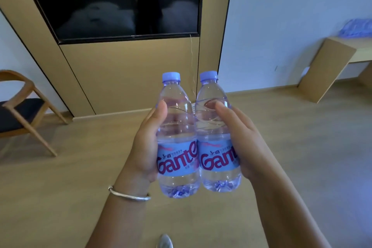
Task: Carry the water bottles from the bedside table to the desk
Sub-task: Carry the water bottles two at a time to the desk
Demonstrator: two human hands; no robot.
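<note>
Head view: left hand (148, 143), right hand (237, 139) fingers grasping upright water bottles (178, 137), caps up.

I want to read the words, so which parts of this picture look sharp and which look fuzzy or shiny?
Head view: the two bottles, left bottle and right bottle, look sharp and their labels are readable; the desk at the right edge smears with blur; the dark TV screen mirrors a standing silhouette; straight wall panels lean outward from wide-angle distortion.
</note>
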